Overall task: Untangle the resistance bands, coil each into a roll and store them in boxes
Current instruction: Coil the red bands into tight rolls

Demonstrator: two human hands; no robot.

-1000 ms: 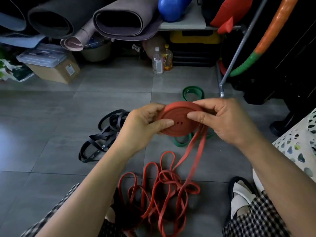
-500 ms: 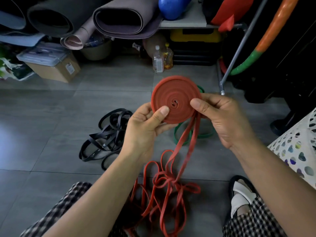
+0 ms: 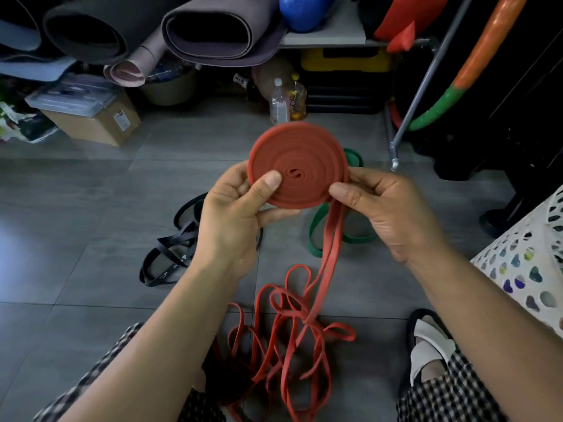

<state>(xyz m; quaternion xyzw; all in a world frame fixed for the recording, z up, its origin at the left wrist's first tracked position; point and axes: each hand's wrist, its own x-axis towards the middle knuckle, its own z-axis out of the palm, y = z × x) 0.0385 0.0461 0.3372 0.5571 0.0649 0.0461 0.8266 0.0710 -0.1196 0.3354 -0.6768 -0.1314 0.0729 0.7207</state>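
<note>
A flat red coil (image 3: 307, 153) of resistance band faces me in mid-air. My left hand (image 3: 234, 214) grips its left side, thumb on the face and fingers behind. My right hand (image 3: 393, 208) pinches its lower right edge, where two red strands (image 3: 332, 242) hang down. They run into a loose red tangle (image 3: 283, 345) on the floor between my knees. A black band (image 3: 170, 251) lies tangled on the tiles to the left, partly behind my left hand. A green band (image 3: 323, 233) lies behind the coil, mostly hidden.
A cardboard box (image 3: 94, 123) under a clear plastic box (image 3: 67, 95) stands at the back left. Rolled mats (image 3: 213, 28) lie on a rack above. Bottles (image 3: 280, 102), a metal stand leg (image 3: 396, 147) and a white perforated basket (image 3: 530, 263) are at the right.
The coil has been tipped up from edge-on to face me and raised a little. Both hands shifted their grip round it, and the loose strands rose with it.
</note>
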